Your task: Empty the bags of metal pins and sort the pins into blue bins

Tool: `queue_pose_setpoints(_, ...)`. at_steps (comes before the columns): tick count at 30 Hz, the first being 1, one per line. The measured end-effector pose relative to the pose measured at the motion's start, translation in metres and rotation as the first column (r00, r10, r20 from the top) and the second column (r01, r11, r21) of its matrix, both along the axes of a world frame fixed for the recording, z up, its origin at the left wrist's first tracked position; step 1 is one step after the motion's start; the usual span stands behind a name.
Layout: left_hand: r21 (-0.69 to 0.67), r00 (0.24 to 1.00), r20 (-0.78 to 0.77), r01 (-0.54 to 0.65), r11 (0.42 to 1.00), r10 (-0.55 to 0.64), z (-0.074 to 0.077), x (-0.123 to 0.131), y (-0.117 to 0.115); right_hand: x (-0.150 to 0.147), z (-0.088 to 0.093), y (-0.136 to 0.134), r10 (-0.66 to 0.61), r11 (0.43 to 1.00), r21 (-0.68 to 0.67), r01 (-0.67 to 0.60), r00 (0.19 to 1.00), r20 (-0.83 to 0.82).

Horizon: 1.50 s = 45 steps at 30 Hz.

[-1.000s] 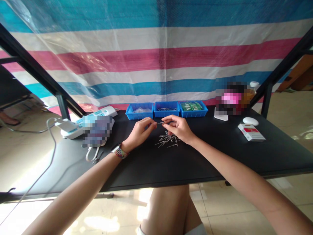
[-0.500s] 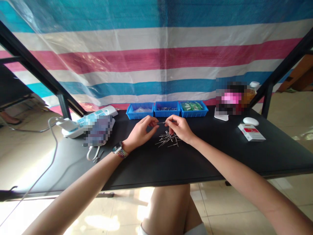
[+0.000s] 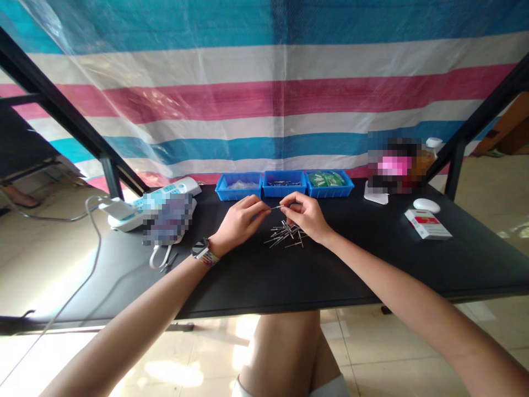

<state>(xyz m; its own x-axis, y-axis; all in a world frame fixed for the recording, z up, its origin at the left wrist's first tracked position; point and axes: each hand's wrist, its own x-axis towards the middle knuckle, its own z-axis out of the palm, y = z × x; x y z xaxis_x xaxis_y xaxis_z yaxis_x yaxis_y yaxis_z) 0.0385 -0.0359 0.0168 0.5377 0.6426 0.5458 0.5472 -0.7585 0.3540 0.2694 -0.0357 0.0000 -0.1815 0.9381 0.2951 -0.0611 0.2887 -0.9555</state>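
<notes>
Between my two hands a thin metal pop rivet (image 3: 275, 208) is held level just above the black table (image 3: 256, 281). The fingertips of my left hand (image 3: 241, 221) pinch its left end. At the other end, the thumb and forefinger of my right hand (image 3: 306, 216) are closed on it. Below the right hand lies a loose pile of similar rivets (image 3: 284, 234), partly covered by its fingers. Behind the hands stand three blue bins in a row: one with clear plastic pieces (image 3: 238, 194), one with dark metal pieces (image 3: 284, 192), one with green-and-white packets (image 3: 329, 193).
On the left are a power strip (image 3: 165, 193) with a plugged-in charger (image 3: 117, 208), a blurred-out device (image 3: 169, 218) and a cable. To the right sit a small box (image 3: 428, 225), a white rounded object (image 3: 426, 205) and a capped bottle (image 3: 432, 150). A striped sheet hangs behind.
My left fingers have closed onto the left end of the rivet, where they were looser before. The right hand keeps its pinch. The whole view has shifted slightly.
</notes>
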Motion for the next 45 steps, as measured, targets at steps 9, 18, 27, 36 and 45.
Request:
queue_pose_setpoints(9,-0.038,0.999,-0.048,0.012,0.999,-0.014,-0.002,0.001,0.001,0.006,0.003,0.0,0.065,0.998,0.017,-0.066,0.996,0.069)
queue_pose_setpoints(18,-0.252,0.996,-0.057,0.047,0.967,-0.063,-0.015,0.005,0.007,0.018,0.001,0.039,-0.403,0.892,0.304,0.334,0.892,0.203)
queue_pose_setpoints(27,-0.332,0.992,-0.039,0.104,0.938,-0.124,-0.017,0.007,0.01,0.029,-0.003,0.036,-0.533,0.786,0.556,0.271,0.752,0.387)
queue_pose_setpoints(36,-0.411,0.994,0.069,0.11,0.905,-0.089,-0.017,0.005,0.013,0.035,-0.001,0.028,-0.348,0.915,0.381,0.136,0.743,0.572)
queue_pose_setpoints(45,-0.431,0.954,0.29,0.06,0.901,0.075,-0.012,0.002,0.013,0.01,-0.002,0.008,-0.055,0.924,0.371,-0.089,0.931,0.361)
